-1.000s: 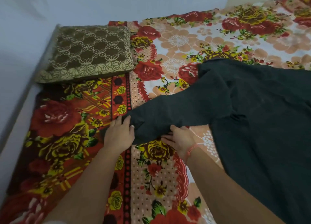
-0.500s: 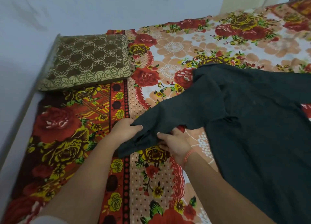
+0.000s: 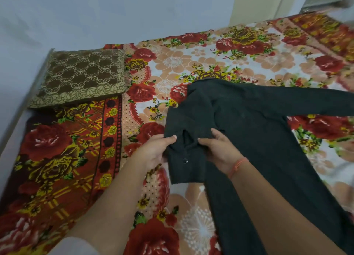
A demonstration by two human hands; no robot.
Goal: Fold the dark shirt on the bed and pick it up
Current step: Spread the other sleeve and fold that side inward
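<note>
A dark long-sleeved shirt (image 3: pixel 254 132) lies spread on the floral bed cover (image 3: pixel 80 170), filling the right half of the view. Its near sleeve is lifted and doubled back toward the body, and the cuff with a small shiny snap hangs down between my hands. My left hand (image 3: pixel 153 151) pinches the sleeve's left edge. My right hand (image 3: pixel 220 149), with an orange thread at the wrist, grips the sleeve's right side over the shirt body. The other sleeve stretches away to the right edge of the view.
A brown patterned cushion (image 3: pixel 80 78) rests at the far left corner of the bed, against the pale blue wall (image 3: pixel 95 15). The bed's left edge runs along that wall. A cream pillar (image 3: pixel 266 3) stands behind the bed at the upper right.
Both hands have lifted the sleeve end off the bed and carried it right, toward the shirt body. The sleeve, earlier stretched out to the left, is now bunched and folded back.
</note>
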